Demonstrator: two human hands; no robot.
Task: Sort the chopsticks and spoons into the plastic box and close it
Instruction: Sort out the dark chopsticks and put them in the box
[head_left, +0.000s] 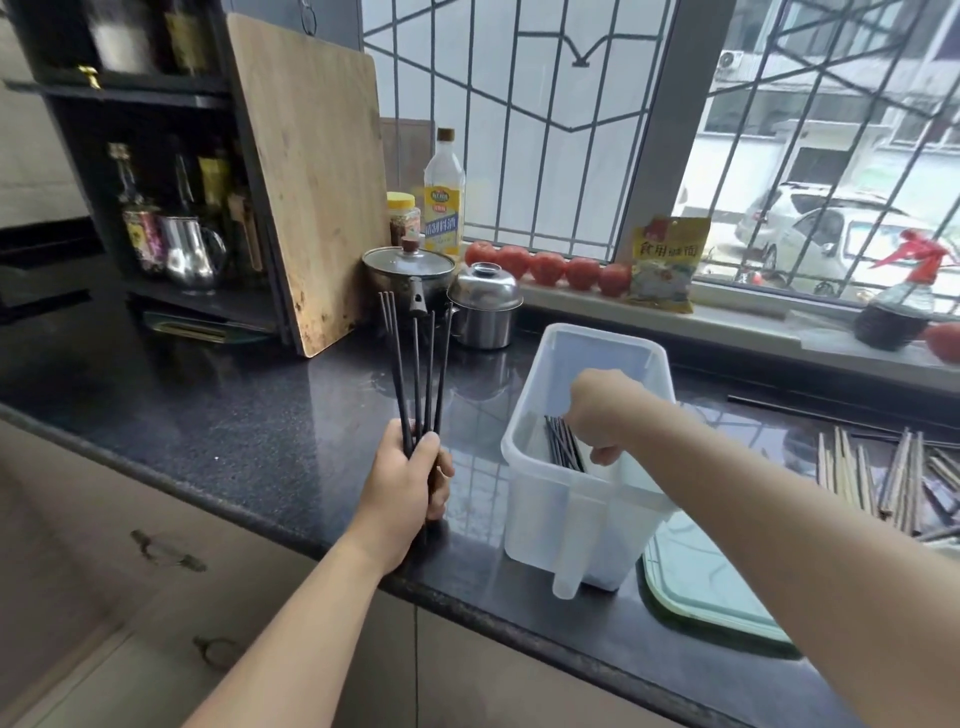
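Observation:
A translucent white plastic box (540, 499) stands open on the black counter, right of centre. My right hand (602, 415) reaches down into it, fingers curled round several black chopsticks (563, 444) lying in the box. My left hand (410, 483) grips a fanned bunch of black chopsticks (415, 364) upright, just left of the box. A pile of wooden chopsticks (883, 478) lies on the counter at the far right. The box's pale lid (701, 587) lies flat beside the box, partly under my right arm. No spoons show.
A wooden cutting board (311, 176) leans against a dark shelf at the back left. Two steel pots (483, 306), an oil bottle (443, 197) and a row of tomatoes (545, 267) line the window sill. The counter edge runs diagonally below my arms.

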